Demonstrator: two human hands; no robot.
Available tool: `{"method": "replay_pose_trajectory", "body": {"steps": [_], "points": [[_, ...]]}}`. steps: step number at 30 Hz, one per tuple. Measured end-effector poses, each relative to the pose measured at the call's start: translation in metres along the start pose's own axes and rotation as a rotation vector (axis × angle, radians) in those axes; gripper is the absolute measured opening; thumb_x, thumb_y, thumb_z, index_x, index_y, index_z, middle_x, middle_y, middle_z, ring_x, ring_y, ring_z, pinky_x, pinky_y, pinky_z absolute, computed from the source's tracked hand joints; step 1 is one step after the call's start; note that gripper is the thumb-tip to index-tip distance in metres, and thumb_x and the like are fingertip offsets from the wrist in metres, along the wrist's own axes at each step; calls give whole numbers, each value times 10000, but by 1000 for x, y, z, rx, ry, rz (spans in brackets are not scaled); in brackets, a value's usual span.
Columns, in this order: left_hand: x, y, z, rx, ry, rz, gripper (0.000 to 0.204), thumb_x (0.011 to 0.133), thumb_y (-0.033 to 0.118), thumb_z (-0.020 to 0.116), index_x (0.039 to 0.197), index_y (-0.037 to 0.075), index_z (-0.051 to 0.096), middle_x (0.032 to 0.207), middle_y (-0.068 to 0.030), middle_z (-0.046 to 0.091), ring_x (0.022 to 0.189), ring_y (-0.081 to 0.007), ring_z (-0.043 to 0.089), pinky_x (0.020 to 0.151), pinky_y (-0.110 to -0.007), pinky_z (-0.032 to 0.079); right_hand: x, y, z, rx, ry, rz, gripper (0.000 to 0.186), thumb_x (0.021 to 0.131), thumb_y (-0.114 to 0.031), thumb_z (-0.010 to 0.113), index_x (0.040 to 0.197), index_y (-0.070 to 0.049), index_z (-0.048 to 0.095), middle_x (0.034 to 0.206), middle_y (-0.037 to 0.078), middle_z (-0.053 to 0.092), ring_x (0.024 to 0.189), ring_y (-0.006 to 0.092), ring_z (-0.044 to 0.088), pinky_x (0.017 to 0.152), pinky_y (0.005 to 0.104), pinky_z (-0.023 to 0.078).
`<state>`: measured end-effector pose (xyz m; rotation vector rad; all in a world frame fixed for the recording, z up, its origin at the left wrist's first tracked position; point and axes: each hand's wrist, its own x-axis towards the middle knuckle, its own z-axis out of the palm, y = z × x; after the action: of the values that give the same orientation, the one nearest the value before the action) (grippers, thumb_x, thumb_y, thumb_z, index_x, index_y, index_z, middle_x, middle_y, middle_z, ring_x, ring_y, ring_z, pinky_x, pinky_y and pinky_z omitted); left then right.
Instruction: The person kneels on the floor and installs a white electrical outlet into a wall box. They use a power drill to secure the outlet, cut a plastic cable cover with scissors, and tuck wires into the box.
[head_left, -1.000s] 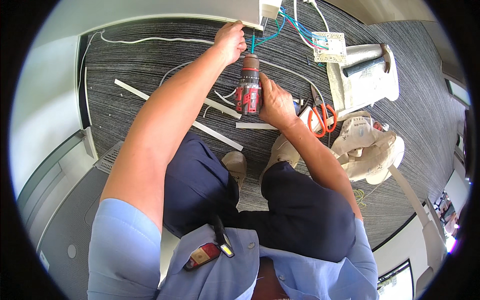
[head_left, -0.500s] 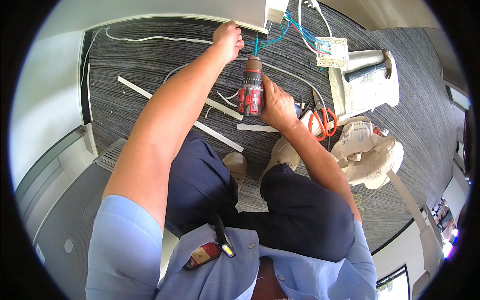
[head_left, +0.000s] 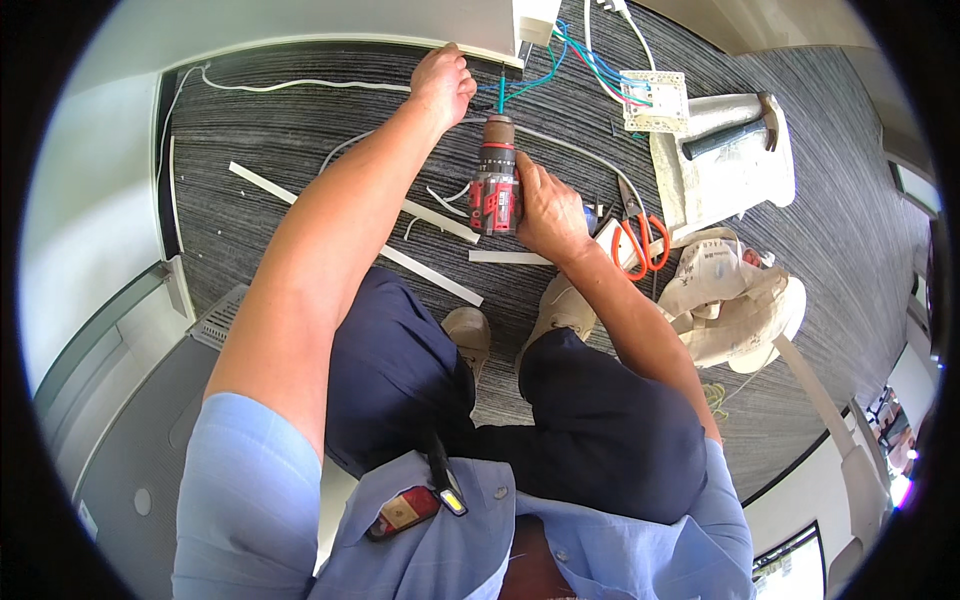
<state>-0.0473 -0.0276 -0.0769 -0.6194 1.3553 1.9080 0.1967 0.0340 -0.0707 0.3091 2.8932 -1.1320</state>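
Note:
My right hand [head_left: 545, 207] grips a red and black cordless drill [head_left: 495, 185], its bit pointing up at the base of the white wall [head_left: 330, 25]. My left hand [head_left: 443, 82] is closed and pressed against the wall's bottom edge, just left of the drill tip; what it holds is hidden. Green, blue and red wires [head_left: 560, 60] run from the wall by the bit to a white socket plate [head_left: 652, 101] lying on the carpet.
Orange-handled scissors [head_left: 640, 235] lie right of the drill. A hammer [head_left: 725, 135] rests on a white cloth [head_left: 730, 175]. A beige tool bag [head_left: 735, 305] sits at right. White trim strips [head_left: 430, 275] and a white cable [head_left: 290, 85] lie on the grey carpet.
The view has shifted slightly; my left hand and the drill have stayed at the wall base with barely any movement.

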Motion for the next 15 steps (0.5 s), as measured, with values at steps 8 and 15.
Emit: {"method": "replay_pose_trajectory", "body": {"steps": [8,15], "points": [[0,-2,-3,-9,-19,4,112,1086,160,556,1002,104,507,690,46,337,524,-69,265,448,-227,235,1,-2,-1,-12,-6,8,751,753,-67,717,1436,18,418,1119,196,668,975,361,700,832,459,579],[1,-6,-2,38,24,63,121,1077,155,572,979,112,516,697,42,344,519,-77,272,452,-240,244,2,-1,1,0,10,-6,752,750,-62,724,1434,15,419,1116,196,669,977,365,700,828,463,580]]}}
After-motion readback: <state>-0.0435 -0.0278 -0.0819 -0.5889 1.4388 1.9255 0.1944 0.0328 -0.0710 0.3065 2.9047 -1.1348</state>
